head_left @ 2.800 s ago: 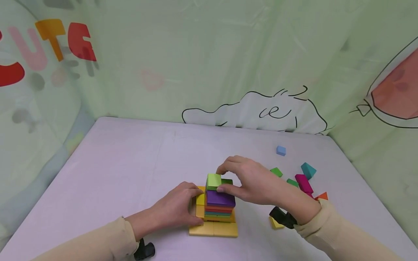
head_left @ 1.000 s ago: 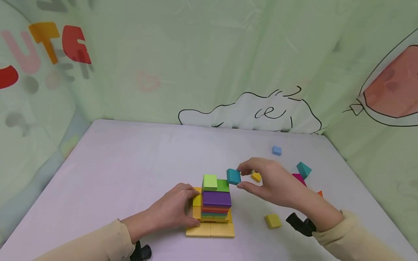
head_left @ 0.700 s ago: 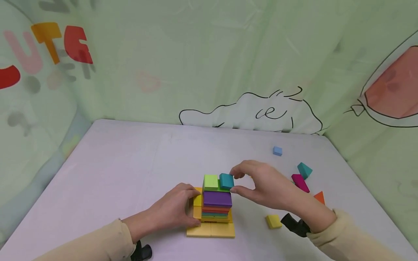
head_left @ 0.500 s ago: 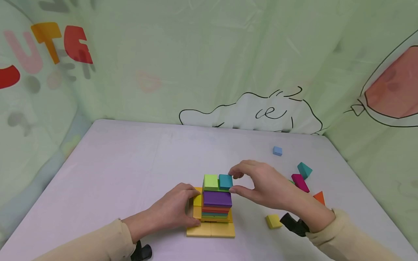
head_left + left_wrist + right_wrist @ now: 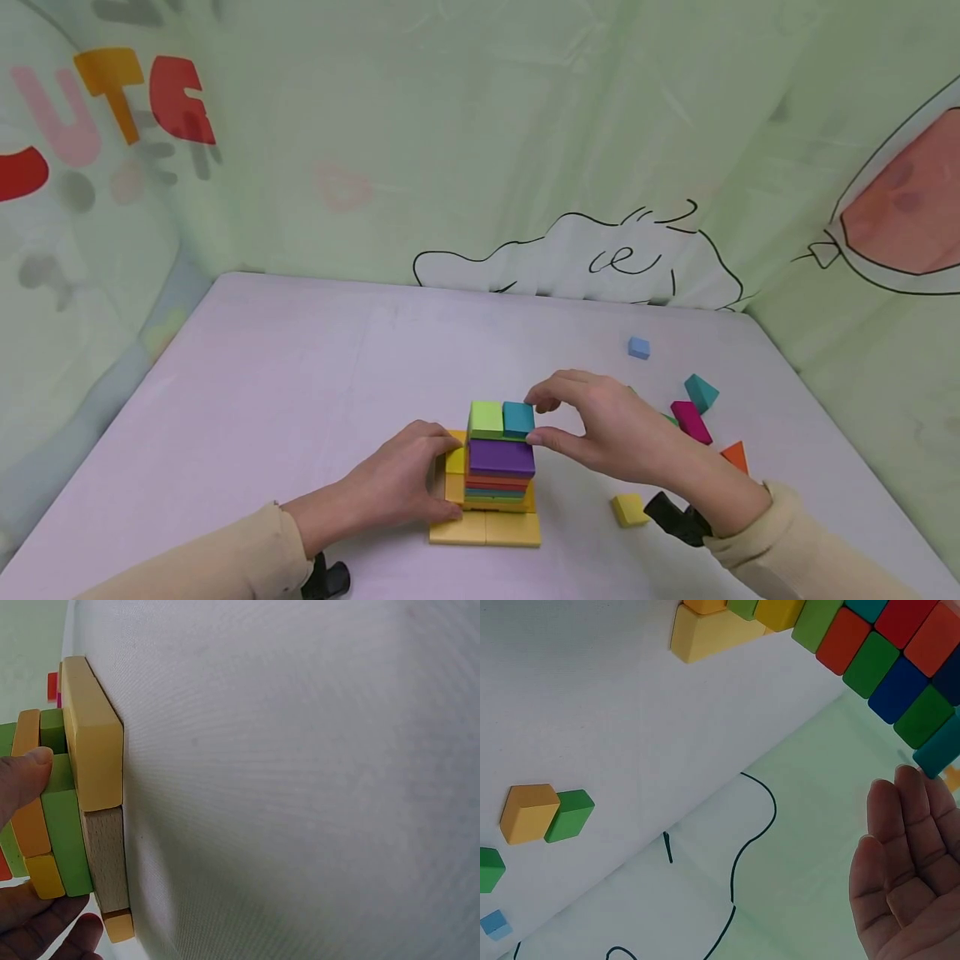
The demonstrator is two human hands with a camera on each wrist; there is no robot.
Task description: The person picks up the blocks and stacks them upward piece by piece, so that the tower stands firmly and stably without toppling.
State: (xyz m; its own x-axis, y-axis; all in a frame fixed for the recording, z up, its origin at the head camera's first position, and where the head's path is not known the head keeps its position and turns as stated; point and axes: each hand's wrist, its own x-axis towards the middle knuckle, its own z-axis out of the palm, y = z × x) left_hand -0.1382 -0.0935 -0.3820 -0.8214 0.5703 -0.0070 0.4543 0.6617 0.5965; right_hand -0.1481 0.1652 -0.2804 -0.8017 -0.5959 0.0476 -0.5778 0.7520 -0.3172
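Observation:
A tower of coloured wooden blocks stands on a flat pale yellow base (image 5: 484, 529). A wide purple block (image 5: 502, 457) lies above thinner coloured layers. On top, a light green block (image 5: 487, 420) and a teal block (image 5: 518, 419) sit side by side. My left hand (image 5: 390, 483) holds the tower's lower left side; in the left wrist view its thumb (image 5: 26, 780) presses orange and green blocks, with its fingers at their other side. My right hand (image 5: 600, 425) pinches the teal block's right end between thumb and fingers. Part of the tower's left side is hidden behind my left hand.
A yellow block (image 5: 629, 510) lies right of the tower, near my right wrist. Farther right are a magenta block (image 5: 691, 422), an orange triangular block (image 5: 736, 457), a teal triangular block (image 5: 701, 392) and a small blue block (image 5: 639, 347). A printed cloth (image 5: 480, 125) hangs behind the table.
My right hand has brought the teal block leftward and down onto the tower top, beside the light green block. It has since settled slightly leftward. My left hand keeps its hold.

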